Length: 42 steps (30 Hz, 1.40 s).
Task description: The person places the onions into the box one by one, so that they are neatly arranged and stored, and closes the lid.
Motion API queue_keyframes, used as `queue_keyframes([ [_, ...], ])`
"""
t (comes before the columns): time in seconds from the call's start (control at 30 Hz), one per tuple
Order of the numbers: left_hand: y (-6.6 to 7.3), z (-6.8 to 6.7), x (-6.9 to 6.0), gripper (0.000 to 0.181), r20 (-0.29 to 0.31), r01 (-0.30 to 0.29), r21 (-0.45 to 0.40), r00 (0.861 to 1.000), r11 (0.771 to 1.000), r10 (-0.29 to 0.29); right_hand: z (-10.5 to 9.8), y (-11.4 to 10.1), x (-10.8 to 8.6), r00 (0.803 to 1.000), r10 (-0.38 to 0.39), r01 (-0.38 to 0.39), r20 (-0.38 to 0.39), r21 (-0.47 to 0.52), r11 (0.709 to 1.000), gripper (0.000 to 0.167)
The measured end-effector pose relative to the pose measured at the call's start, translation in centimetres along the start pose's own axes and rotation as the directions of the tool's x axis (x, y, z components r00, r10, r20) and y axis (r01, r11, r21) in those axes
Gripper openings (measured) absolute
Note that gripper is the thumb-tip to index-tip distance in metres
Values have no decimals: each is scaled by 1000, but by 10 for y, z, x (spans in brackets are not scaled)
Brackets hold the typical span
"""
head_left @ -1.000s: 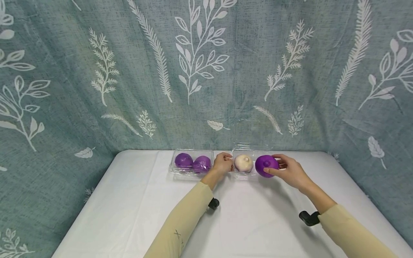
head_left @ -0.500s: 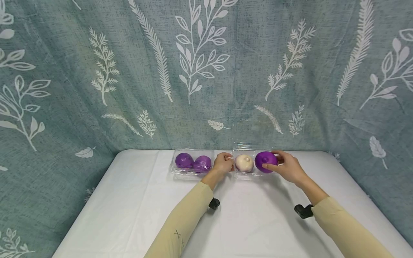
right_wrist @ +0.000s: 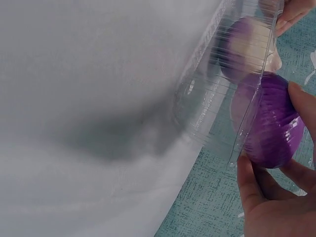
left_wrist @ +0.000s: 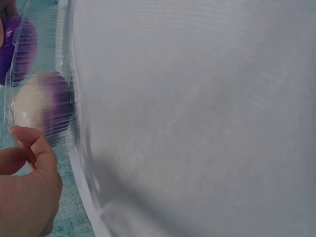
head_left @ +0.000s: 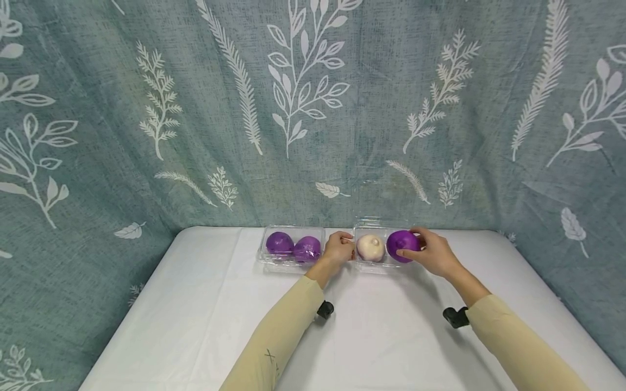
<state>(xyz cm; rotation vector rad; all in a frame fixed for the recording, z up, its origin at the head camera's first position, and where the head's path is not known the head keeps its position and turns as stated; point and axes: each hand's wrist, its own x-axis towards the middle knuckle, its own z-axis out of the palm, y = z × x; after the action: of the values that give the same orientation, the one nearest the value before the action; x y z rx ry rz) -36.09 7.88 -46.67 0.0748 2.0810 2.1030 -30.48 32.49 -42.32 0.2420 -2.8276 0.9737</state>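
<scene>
A clear plastic clamshell container [head_left: 361,266] lies at the table's far edge, its lid raised at the back. In its left half sits a round white-and-purple vegetable [head_left: 370,248], like a turnip. My right hand [head_left: 437,255] holds a glossy purple onion-like vegetable [head_left: 402,246] by its right side, thumb in front and fingers behind. The right wrist view shows that purple vegetable [right_wrist: 274,123] partly below the container's rim. My left hand [head_left: 338,247] pinches the container's left rim, fingers curled; in the left wrist view its index fingertip [left_wrist: 19,131] meets the rim.
Left of my left hand stands a second clear container [head_left: 264,255], its lid over two purple vegetables. A white cloth covers the table [head_left: 381,336]. Directly behind the table hangs a green leaf-patterned curtain [head_left: 235,136].
My right hand has moved the purple vegetable slightly left and back, into the right half of the open container. My left hand stays at the rim.
</scene>
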Motion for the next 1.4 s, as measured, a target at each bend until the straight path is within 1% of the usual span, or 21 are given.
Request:
queue_keyframes([
  [0.2, -1, 1, 1, 30, -1, 4, -8, 1000, 1000, -4, 2, 5, 4, 1000, -12, 12, 19, -19, 1000, 69],
  [0.37, -1, 1, 0, 29, -7, 1, -4, 1000, 1000, -1, 2, 9, 8, 1000, -16, 17, 18, -38, 999, 70],
  [0.6, 1, 0, 0, 29, -7, -4, 3, 1000, 1000, 4, 3, 9, 12, 999, -13, 15, 35, -42, 999, 72],
  [0.83, -1, 0, 1, 29, -7, -1, 7, 1000, 1000, 1, 9, 14, 15, 999, -47, 48, 12, -49, 998, 64],
  [1.03, -3, 2, 2, 30, -6, -2, -8, 1000, 1000, 2, 11, 17, 17, 999, -35, 36, 17, -65, 997, 66],
  [1.17, -2, 2, 1, 30, -10, -6, -6, 1000, 1000, 6, 13, 17, 18, 999, -33, 34, 12, -78, 996, 68],
  [1.4, 3, 0, -4, 30, 6, -3, 6, 1000, 1000, 3, 17, 19, 17, 996, -87, 85, -6, -109, 990, 66],
])
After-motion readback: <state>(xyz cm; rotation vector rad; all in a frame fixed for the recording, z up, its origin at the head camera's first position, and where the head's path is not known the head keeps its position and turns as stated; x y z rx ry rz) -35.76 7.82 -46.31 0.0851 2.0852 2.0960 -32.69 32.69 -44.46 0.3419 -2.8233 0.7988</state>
